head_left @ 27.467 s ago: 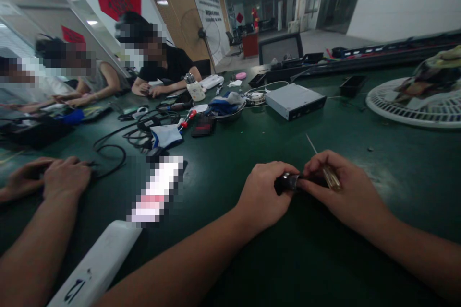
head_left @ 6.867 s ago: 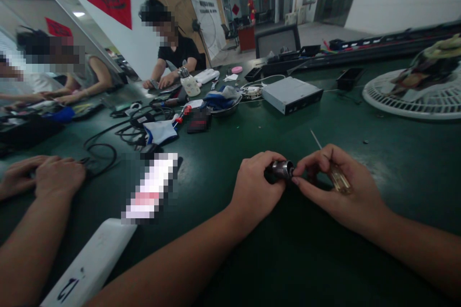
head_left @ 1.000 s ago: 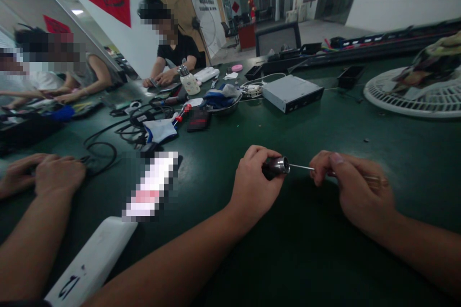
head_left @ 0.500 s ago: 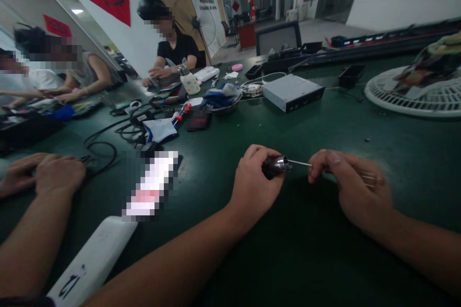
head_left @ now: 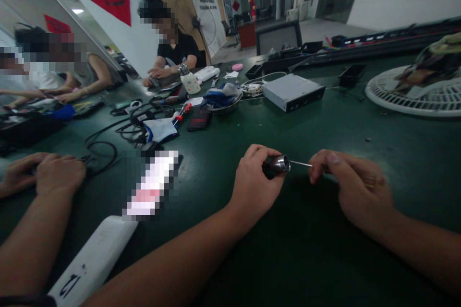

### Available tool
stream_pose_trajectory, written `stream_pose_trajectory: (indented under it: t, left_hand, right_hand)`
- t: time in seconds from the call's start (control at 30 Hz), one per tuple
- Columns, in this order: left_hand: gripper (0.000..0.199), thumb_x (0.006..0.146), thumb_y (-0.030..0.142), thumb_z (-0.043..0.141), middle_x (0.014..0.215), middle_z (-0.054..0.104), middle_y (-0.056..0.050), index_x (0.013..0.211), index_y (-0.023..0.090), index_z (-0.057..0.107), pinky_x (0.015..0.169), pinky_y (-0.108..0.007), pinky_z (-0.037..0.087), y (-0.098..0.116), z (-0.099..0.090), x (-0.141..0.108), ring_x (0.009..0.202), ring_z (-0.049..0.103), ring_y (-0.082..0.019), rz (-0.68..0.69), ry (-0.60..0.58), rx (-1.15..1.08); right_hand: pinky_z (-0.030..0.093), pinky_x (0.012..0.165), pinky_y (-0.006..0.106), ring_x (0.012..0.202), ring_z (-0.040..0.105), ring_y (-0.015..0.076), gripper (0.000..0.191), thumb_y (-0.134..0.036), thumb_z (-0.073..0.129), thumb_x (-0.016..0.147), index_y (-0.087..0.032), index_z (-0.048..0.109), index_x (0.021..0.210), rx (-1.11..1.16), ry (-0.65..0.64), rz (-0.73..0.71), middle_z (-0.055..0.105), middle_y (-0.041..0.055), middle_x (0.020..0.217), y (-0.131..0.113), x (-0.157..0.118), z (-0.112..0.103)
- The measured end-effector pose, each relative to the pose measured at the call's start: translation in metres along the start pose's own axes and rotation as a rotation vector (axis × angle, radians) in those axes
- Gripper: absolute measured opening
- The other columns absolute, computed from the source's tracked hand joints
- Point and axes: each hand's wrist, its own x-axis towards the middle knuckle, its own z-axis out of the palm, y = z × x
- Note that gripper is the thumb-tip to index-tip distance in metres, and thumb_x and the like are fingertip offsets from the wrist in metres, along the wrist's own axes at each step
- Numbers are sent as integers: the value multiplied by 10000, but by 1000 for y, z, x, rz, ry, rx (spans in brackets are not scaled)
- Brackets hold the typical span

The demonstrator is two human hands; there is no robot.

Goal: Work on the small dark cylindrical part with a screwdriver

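My left hand (head_left: 256,177) is closed around a short shiny metal cylinder (head_left: 279,164), whose round open end faces right. My right hand (head_left: 355,182) grips a screwdriver by its handle, which my palm and fingers largely cover. The screwdriver's thin metal shaft (head_left: 300,164) points left, with its tip at the rim of the cylinder's open end; I cannot tell whether it reaches inside. Both hands are just above the dark green table (head_left: 306,259).
Left of my arm lie a white power bank-like block (head_left: 91,254) and a blurred lit screen (head_left: 151,184). A neighbour's hands (head_left: 59,172) rest at far left. Beyond are black cables (head_left: 104,139), a grey drive-like box (head_left: 293,92) and a white fan grille (head_left: 414,91).
My right hand has shifted slightly, and less of the screwdriver handle shows. The shaft now meets the cylinder's end a little differently. My left hand stays almost in place.
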Motion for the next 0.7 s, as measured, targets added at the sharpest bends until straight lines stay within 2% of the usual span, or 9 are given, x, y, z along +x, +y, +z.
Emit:
stream_pose_trajectory:
  t: [0.07, 0.23, 0.33, 0.43, 0.57, 0.7]
  left_hand:
    - [237, 815, 133, 790, 1105, 689, -45, 1028, 212, 722, 870, -421, 554, -1, 0, 0, 982, 647, -212, 0, 3, 6]
    - [246, 811, 113, 783, 1106, 682, -36, 1026, 213, 718, 858, -400, 564, -3, 0, -1, 974, 647, -200, 8, -13, -10]
    - [250, 810, 118, 786, 1105, 683, -37, 1031, 214, 722, 850, -396, 565, -2, 0, 0, 966, 649, -199, 3, -20, -10]
    - [245, 811, 136, 791, 1109, 686, -45, 1033, 215, 726, 851, -411, 562, -2, 1, -1, 966, 650, -208, -7, -4, -2]
    - [247, 799, 107, 780, 1104, 687, -48, 1015, 213, 723, 853, -414, 555, -2, 1, -1, 967, 648, -210, -5, -7, -7]
    - [230, 815, 118, 772, 1103, 686, -46, 1017, 217, 724, 852, -412, 555, -2, 0, 0, 972, 649, -212, -12, -17, -10]
  right_hand:
    - [459, 680, 375, 729, 622, 212, 518, -503, 411, 1094, -251, 640, 704, 18, 6, 13, 649, 41, 722, 1, 0, 0]
    - [477, 728, 393, 760, 633, 219, 497, -487, 409, 1096, -251, 653, 733, 91, -56, -78, 647, 40, 731, 2, 0, 0]
    - [476, 726, 396, 788, 644, 227, 476, -478, 426, 1092, -252, 665, 747, 13, -26, -26, 672, 51, 769, 2, 0, 0]
    - [474, 698, 387, 736, 630, 215, 510, -495, 422, 1092, -247, 642, 704, 9, -6, 25, 652, 45, 720, 2, 1, 0]
    - [483, 697, 379, 728, 632, 213, 526, -513, 422, 1090, -241, 633, 693, 131, -48, -49, 641, 38, 693, 1, 1, 1]
    - [470, 672, 355, 739, 644, 206, 473, -490, 472, 1078, -241, 682, 735, 21, -25, -5, 681, 35, 735, -3, 3, 2]
